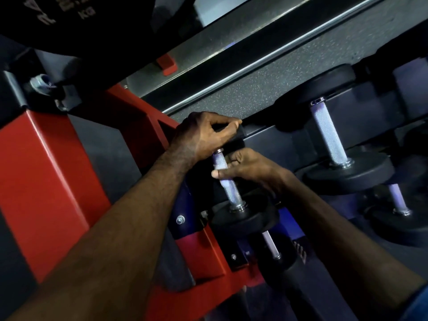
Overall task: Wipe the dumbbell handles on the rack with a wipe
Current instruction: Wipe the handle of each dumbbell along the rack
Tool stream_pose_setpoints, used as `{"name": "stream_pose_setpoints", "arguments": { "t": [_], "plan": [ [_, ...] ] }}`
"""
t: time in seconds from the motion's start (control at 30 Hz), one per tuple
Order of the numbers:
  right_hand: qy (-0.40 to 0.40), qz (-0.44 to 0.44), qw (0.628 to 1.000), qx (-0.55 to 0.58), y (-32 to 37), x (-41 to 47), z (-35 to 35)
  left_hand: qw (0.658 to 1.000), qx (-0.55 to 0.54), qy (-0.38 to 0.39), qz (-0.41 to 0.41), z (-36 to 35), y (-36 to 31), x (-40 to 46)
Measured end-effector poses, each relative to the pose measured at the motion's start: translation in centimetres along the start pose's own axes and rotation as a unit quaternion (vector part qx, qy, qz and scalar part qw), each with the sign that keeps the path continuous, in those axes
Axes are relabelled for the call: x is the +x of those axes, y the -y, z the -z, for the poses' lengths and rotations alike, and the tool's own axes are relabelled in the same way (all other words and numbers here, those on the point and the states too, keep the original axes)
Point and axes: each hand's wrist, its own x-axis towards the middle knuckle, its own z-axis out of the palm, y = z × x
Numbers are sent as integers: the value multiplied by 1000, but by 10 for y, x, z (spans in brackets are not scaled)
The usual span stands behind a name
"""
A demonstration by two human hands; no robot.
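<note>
A small dumbbell with a knurled metal handle (232, 192) and black round heads lies on the dark rack (278, 140) at the centre. My left hand (203, 135) grips its far black head, fingers curled over the top. My right hand (245, 167) is wrapped around the upper half of the handle, thumb pointing left. A pale strip under those fingers may be the wipe (220, 166); I cannot tell it apart from the metal. The near head (245, 216) sits below my right hand.
A bigger dumbbell (328, 133) rests to the right on the same shelf. More handles (397, 198) show on the tier below. A red steel frame (46, 177) stands at the left. A black weight plate (58, 17) hangs overhead at top left.
</note>
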Motion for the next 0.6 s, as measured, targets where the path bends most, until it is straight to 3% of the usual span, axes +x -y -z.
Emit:
{"name": "stream_pose_setpoints", "arguments": {
  "t": [0.13,0.3,0.37,0.47,0.6],
  "plan": [
    [61,-64,994,-61,-21,-19,3,1000,-5,-8,6,0,-1,-1],
    [18,18,999,-37,16,-5,5,1000,2,4,6,3,-4,-3],
    [-36,43,995,-86,16,-7,7,1000,-4,6,6,3,-5,-2],
    [-177,61,970,-157,-14,-24,7,1000,-5,5,5,3,-6,-2],
    [-214,129,960,-125,-23,-31,-3,1000,5,10,10,5,-8,-6]
  ]
}}
